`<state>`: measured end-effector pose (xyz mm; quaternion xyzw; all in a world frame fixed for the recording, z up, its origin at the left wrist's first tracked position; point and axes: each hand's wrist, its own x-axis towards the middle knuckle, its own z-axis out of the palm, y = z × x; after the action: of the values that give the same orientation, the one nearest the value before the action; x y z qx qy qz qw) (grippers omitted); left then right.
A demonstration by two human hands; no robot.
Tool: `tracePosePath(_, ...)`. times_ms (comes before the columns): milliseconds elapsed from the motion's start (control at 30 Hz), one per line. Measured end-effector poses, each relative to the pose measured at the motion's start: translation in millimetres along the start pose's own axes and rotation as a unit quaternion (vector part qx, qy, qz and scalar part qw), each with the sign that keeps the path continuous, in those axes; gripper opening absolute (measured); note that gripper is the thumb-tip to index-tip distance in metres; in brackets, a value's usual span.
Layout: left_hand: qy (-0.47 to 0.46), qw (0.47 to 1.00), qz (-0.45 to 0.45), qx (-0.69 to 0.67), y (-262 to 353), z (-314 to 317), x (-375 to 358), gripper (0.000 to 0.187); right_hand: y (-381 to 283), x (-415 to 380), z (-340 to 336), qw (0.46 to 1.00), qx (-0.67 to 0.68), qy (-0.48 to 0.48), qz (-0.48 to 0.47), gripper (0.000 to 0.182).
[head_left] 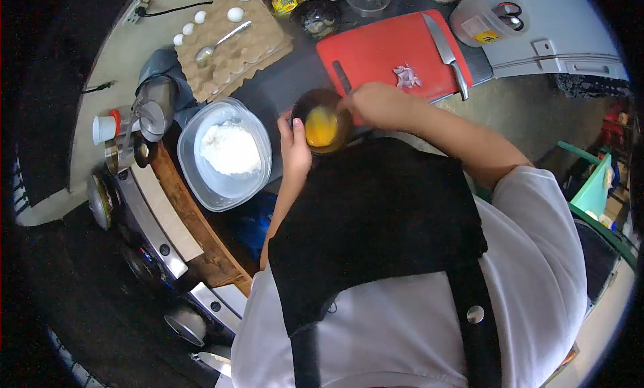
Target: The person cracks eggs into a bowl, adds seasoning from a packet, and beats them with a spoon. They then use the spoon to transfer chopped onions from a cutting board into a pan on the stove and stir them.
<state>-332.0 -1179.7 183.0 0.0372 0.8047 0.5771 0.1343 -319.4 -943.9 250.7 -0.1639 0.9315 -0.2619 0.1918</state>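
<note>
A dark brown see-through bowl with yellow egg in it is close to my body at the counter's front. My left hand grips the bowl's left side, thumb at the rim. Closed and slightly blurred, my right hand is at the bowl's right rim; whatever its fingers hold is hidden. To the left, a clear plastic tub contains a heap of white powder. Beyond my right hand lies a red cutting board bearing a knife and small purplish-white chopped pieces.
An egg carton at the back left carries several white eggs and a spoon. A clear container with scissors stands at the back right. Stove knobs line the left.
</note>
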Motion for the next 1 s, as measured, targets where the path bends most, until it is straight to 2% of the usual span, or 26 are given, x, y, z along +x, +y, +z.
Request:
tracePosePath(33, 0.005, 1.000, 0.001, -0.011, 0, 1, -1, 0.043, -1, -1, -3, 1.000, 0.000, 0.000, 0.000, 0.030)
tracePosePath(100, 0.002, 1.000, -0.009, 0.015, -2, 1, -2, 0.044, -5, -3, -9, 0.989, -0.016, -0.147, -0.025, 0.031)
tracePosePath(133, -0.002, 0.999, -0.019, 0.039, 0, 0, -1, 0.045, -6, -1, -9, 0.989, -0.015, -0.145, -0.027, 0.031)
tracePosePath(200, 0.003, 0.999, -0.020, 0.038, 5, 1, -1, 0.045, -5, 2, -10, 0.999, -0.042, -0.028, 0.018, 0.031)
tracePosePath(233, 0.008, 0.999, -0.024, 0.035, 10, 2, -2, 0.046, -5, 2, -9, 0.999, -0.043, -0.028, 0.017, 0.031)
tracePosePath(300, 0.013, 0.999, -0.028, 0.034, 12, 4, -3, 0.046, -4, 2, -6, 0.987, -0.032, -0.157, -0.031, 0.033)
tracePosePath(333, 0.017, 0.999, -0.022, 0.024, 12, 4, -4, 0.046, -5, 2, -6, 0.987, -0.031, -0.157, -0.032, 0.033)
tracePosePath(400, 0.022, 1.000, -0.016, 0.013, 12, 6, -3, 0.046, -5, 1, -9, 0.998, -0.050, -0.039, 0.025, 0.031)
tracePosePath(433, 0.022, 0.999, -0.031, 0.009, 12, 7, -3, 0.046, -3, -1, -7, 0.998, -0.051, -0.040, 0.024, 0.031)
tracePosePath(500, 0.021, 0.999, -0.046, 0.007, 10, 5, -3, 0.045, -1, -5, -2, 0.992, 0.028, -0.104, -0.060, 0.033)
tracePosePath(533, 0.026, 0.999, -0.038, -0.003, 10, 5, -3, 0.044, -1, -3, -4, 0.992, 0.027, -0.104, -0.060, 0.033)
tracePosePath(600, 0.033, 0.999, -0.033, -0.014, 11, 7, -5, 0.043, -2, 2, -7, 0.998, -0.032, -0.050, 0.025, 0.031)
tracePosePath(733, 0.030, 0.999, -0.021, -0.008, 9, 4, 0, 0.042, -8, 0, -8, 0.994, 0.031, -0.104, -0.002, 0.032)
tracePosePath(800, 0.052, 0.999, -0.011, 0.014, 7, 4, 0, 0.042, -12, 0, -13, 0.994, -0.063, -0.079, 0.050, 0.031)
tracePosePath(833, 0.054, 0.998, -0.010, 0.013, 6, 5, 0, 0.042, -9, -1, -11, 0.994, -0.064, -0.080, 0.048, 0.031)
tracePosePath(900, 0.031, 0.999, -0.017, -0.022, 4, 5, 0, 0.042, -1, -4, -1, 0.996, -0.006, -0.054, -0.069, 0.033)
tracePosePath(933, 0.031, 0.999, -0.017, -0.023, 6, 5, -1, 0.042, -1, -2, 0, 0.996, -0.006, -0.055, -0.068, 0.033)
tracePosePath(1000, 0.041, 0.998, -0.028, -0.025, 13, 5, -2, 0.043, 2, 3, -1, 0.996, -0.045, -0.062, 0.051, 0.035)
